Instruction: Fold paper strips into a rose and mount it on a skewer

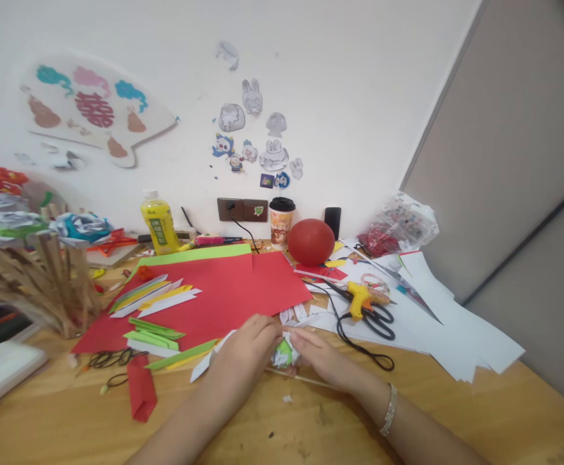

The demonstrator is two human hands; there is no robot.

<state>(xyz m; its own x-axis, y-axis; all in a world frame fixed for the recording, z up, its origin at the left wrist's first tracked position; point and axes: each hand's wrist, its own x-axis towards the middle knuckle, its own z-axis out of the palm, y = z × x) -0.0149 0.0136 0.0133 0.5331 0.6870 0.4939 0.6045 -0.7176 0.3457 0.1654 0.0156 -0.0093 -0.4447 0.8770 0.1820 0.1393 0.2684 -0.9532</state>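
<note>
Green-and-white paper bundle (284,352) sits between both hands, over the near part of the wooden surface (243,433). From the left, wooden sticks (64,278) stand bunched; next, folded strips (151,297) lie on a red sheet (233,287), with a red folded piece (141,391) nearer. The left hand (257,342) has its fingers closed on the bundle's left side, the right hand (323,355) its own on the right. Farther right, a yellow glue gun (358,300) lies beside black-handled scissors (379,321).
</note>
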